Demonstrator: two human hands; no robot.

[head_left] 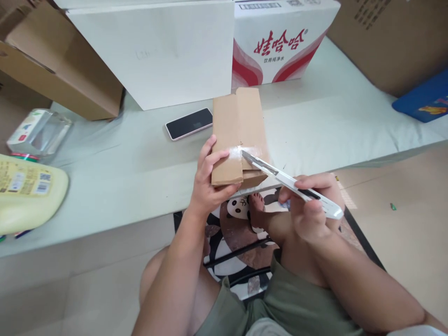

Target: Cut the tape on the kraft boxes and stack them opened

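A small brown cardboard box (227, 121) rests at the front of the cloth-covered table, its top flaps meeting along a seam. Clear tape (257, 151) crosses that seam near the front end. My left hand (210, 175) grips the box's near left corner, fingers on top and thumb at the front edge. In my right hand (315, 205) is a white utility knife (297, 184), closed between fingers and thumb. The knife's blade tip touches or hovers just over the tape at the seam; which of these I cannot tell.
A phone (189, 124) lies left of the box. Behind stand a white box (157, 51) and a red-and-white carton (280, 51). Brown cartons (66, 60) are at the back left. A yellow bottle (31, 193) and a clear plastic container (42, 133) sit at left; a blue object (423, 100) is at right.
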